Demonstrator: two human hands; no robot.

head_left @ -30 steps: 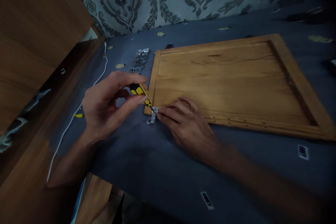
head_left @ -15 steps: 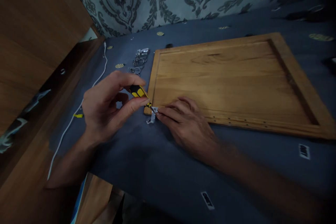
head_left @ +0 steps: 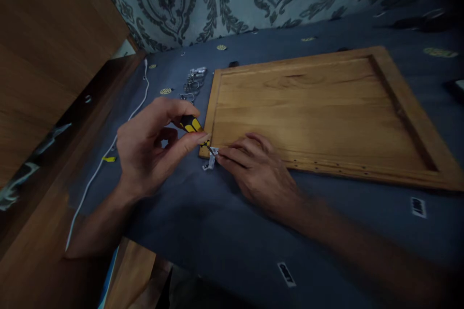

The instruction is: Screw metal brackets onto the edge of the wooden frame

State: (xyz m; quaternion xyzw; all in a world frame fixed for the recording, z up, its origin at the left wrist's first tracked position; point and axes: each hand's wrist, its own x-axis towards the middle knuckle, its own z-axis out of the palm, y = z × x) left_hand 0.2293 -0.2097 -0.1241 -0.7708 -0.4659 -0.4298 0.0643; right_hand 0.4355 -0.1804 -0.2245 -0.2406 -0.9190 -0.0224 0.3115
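Left hand: ctr-left of frame, curled, thumb + fingertips pinched on the black-and-yellow-handled screwdriver.
Right hand: ctr of frame, fingers half bent, laid over the panel's near edge, tips by the metal pc; can't tell if it's gripping.
Metal pc: small, silvery, bracket-like, just left of ctr, at the panel's near left corner; part juts past the edge. Driver tip's on it, afaict.
Panel: flat, rectangular, brown wooden w/ raised frame, ctr to right of frame, lying on dark-blue printed cloth.
Progress: looks early to me. One pc at the panel, can't tell if fixed; loose silvery metal fittings off upper left, apart from it, prob. unused.
Near edge: small dark holes right of the hands, no fitting visible there.
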